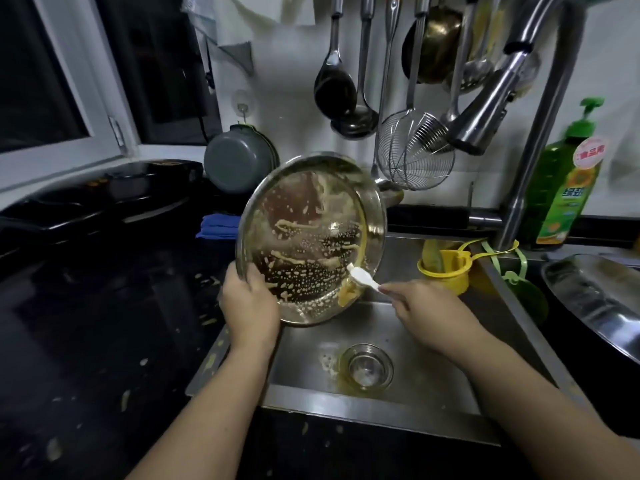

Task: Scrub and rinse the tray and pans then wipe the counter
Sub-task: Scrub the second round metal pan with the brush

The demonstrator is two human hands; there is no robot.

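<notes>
Forearms: nearest my view, both reach up from the bottom edge, at 7 and 5 o'clock.
Counter (86,323): dark, at 9 o'clock, flecked with pale crumbs.
Cloth (216,227): blue, folded, on the counter just left of the tray.
Left hand (251,303): I see it clenched on the tray's lower-left rim, thumb inside.
Tray (304,237): round, metal, held tilted above the sink at centre, its face toward me, smeared and spotted with yellowish batter; a thick lump sits at its 5 o'clock edge.
Sink (381,400): steel, under the tray; a small glass bowl (367,367) sits over the drain at 6 o'clock.
Scraper (363,277): white, its tip touching the tray's rim by the lump.
Right hand (429,306): pinching the scraper's handle end.
Utensils: ladles and a wire skimmer (414,150) hang on the wall at 12 o'clock.
Tap (491,109): at 2 o'clock; I cannot tell if water runs.
Soap bottle (568,174): green, at 3 o'clock.
Pan (595,299): steel, at the right edge.
</notes>
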